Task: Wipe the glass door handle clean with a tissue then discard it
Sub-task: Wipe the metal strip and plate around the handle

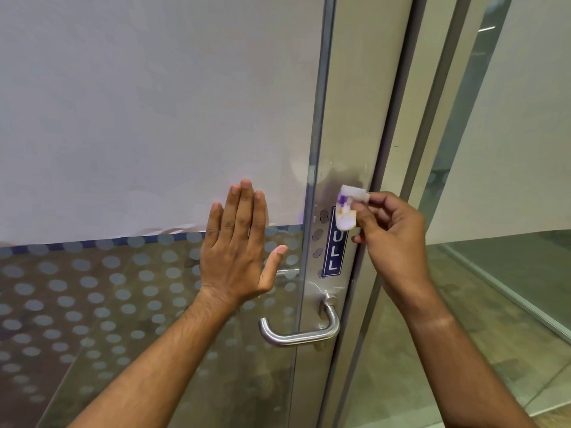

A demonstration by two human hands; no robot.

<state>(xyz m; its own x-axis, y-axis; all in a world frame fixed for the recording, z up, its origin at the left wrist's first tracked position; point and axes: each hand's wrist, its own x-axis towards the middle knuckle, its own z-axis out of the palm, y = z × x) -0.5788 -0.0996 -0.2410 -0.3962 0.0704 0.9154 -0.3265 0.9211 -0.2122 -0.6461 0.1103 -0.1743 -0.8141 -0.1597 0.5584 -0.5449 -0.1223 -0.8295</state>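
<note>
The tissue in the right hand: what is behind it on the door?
Behind the tissue lies the metal door stile and the top of the blue sign. Only "ULL" shows; the first letter is covered. The right hand pinches the tissue with its fingers.

A blue vertical sign (335, 245) with white letters, its top covered, reading "ULL", is stuck on a silver metal strip. Beside it on the left runs a column of small round holes (318, 235). A pattern of pale frosted dots (102, 304) covers the lower pane. At far right, a tiled floor (463, 350) shows behind clear glass.
</note>
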